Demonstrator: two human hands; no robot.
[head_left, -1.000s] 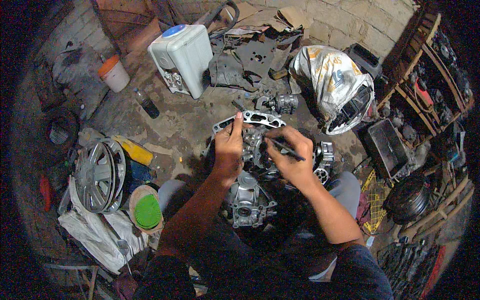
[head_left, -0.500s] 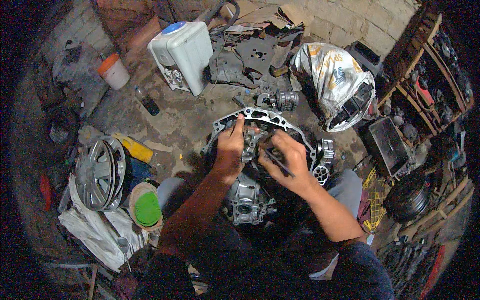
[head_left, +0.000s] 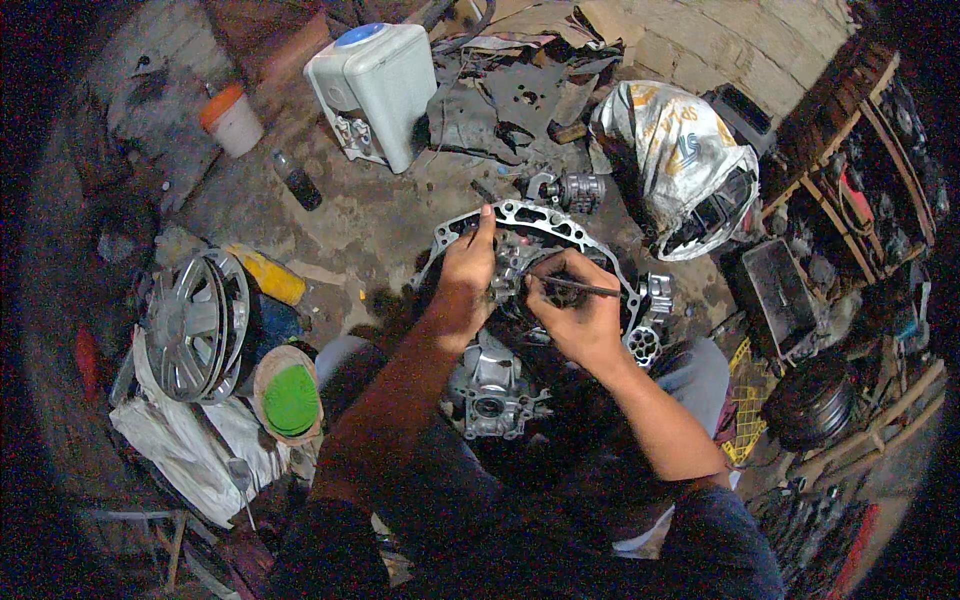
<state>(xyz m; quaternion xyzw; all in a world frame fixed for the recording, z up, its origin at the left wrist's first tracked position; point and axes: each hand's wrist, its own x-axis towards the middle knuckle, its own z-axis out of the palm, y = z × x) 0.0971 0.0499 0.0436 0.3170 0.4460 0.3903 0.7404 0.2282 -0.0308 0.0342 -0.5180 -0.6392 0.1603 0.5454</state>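
Note:
An open metal gearbox housing (head_left: 575, 232) with a broad, hole-studded flange lies before me, between my knees. My left hand (head_left: 466, 275) grips its left part, thumb stretched up against the flange; the other fingers are mostly hidden. Over the inner part, my right hand (head_left: 582, 315) pinches a thin dark rod-like tool (head_left: 590, 287). It lies nearly level, its inner end by the metal parts between my hands; its exact kind I cannot make out. Closer to me sits a cast metal part (head_left: 493, 395) with a round bore.
A gear shaft (head_left: 578, 192) lies beyond the housing, and small metal parts (head_left: 650, 300) to its right. Wheel covers (head_left: 190, 325) and a green-topped round item (head_left: 290, 400) stand left. Further off are a white water dispenser (head_left: 375, 90), a bottle (head_left: 297, 180) and a white sack (head_left: 680, 160).
The tool in my right hand has turned from slanting down toward me to lying nearly level, pointing right. My left hand stays on the housing. The whole view has shifted slightly.

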